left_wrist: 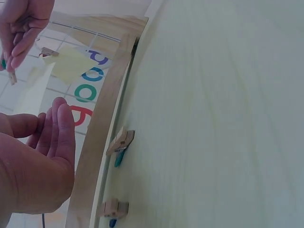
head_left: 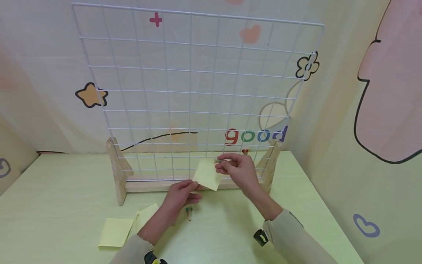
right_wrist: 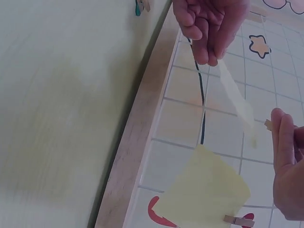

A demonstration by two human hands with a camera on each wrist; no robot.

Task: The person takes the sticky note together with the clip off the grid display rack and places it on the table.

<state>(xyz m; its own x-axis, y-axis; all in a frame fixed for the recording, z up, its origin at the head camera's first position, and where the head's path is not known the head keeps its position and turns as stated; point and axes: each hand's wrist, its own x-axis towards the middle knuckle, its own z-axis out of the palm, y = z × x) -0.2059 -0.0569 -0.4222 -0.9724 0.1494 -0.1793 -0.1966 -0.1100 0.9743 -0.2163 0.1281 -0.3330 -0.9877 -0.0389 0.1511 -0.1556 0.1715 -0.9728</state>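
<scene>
Head view: one yellow note [head_left: 207,175], before lower middle of wire grid [head_left: 190,70]. Left hand [head_left: 180,196]: fingers pinching its near left corner. Right hand [head_left: 240,171]: fingers pinching clothespin [head_left: 217,160], pointing left, just beside note's far right corner.

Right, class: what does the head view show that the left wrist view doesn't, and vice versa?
Only the head view: loose yellow paper squares on the pale tabletop, and an orange, black-outlined wall star.

Only the left wrist view: the blue end of a wooden clothespin on the tabletop.

Both: the left hand, the yellow paper sheet it pinches, the right hand, white wire grid and multicoloured word "good".
</scene>
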